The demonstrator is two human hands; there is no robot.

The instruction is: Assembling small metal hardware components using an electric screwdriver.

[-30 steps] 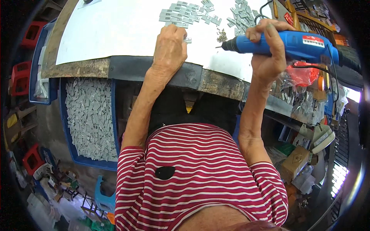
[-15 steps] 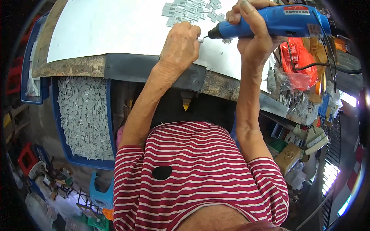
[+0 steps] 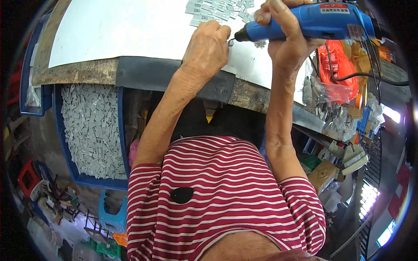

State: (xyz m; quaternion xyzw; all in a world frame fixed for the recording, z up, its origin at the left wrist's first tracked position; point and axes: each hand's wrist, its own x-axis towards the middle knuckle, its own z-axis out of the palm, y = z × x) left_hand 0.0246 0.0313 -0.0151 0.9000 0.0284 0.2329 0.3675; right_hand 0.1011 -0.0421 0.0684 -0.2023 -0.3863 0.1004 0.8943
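Observation:
My right hand (image 3: 287, 43) is wrapped round a blue electric screwdriver (image 3: 305, 22), held nearly level with its black nose to the left. The thin bit reaches the small grey part (image 3: 230, 43) at my left fingertips; whether it sits in a screw is too small to tell. My left hand (image 3: 205, 48) is closed in a pinch on that part, low over the white sheet (image 3: 117, 32). Just beyond it lie several flat grey plastic pieces (image 3: 213, 11), each with a small dark slot. A little heap of tiny screws (image 3: 260, 44) rests under the screwdriver.
A blue bin (image 3: 123, 143) full of grey pieces stands below the table's worn wooden edge (image 3: 78, 73), at left. A red plastic bag (image 3: 335, 65), a black cable (image 3: 370, 75) and clear bags crowd the right side. A blue stool (image 3: 111, 213) is at lower left.
The screwdriver's bit and the small grey part have come together, where a slight gap showed before. The whole view has shifted a little; both hands keep their grips.

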